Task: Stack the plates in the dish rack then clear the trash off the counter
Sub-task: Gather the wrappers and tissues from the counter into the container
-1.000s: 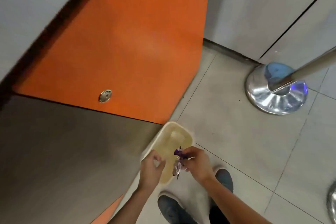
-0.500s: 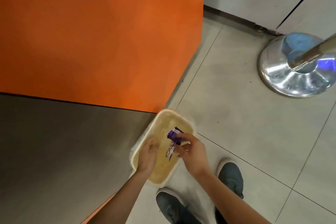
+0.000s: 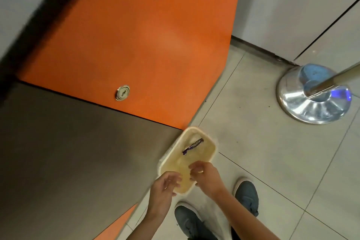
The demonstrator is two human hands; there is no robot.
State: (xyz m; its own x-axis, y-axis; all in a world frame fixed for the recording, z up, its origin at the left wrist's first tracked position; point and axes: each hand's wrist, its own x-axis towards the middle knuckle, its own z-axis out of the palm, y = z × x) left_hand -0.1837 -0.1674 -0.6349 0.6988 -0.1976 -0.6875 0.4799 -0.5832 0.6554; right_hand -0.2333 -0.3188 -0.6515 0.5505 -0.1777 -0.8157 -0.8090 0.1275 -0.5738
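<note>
A cream-coloured waste bin stands on the floor beside the counter's corner. A purple wrapper lies inside it, free of both hands. My left hand hovers over the bin's near rim with fingers loosely spread and holds nothing. My right hand is just above the bin's near end, fingers relaxed and empty. No plates or dish rack are in view.
A steel counter top with an orange cabinet front and a round lock fills the left. A chrome stanchion base stands on the tiled floor at right. My grey shoes are below the bin.
My right hand let go of the purple wrapper, which now lies in the bin. Both hands drew back toward me, and the view tilted upward.
</note>
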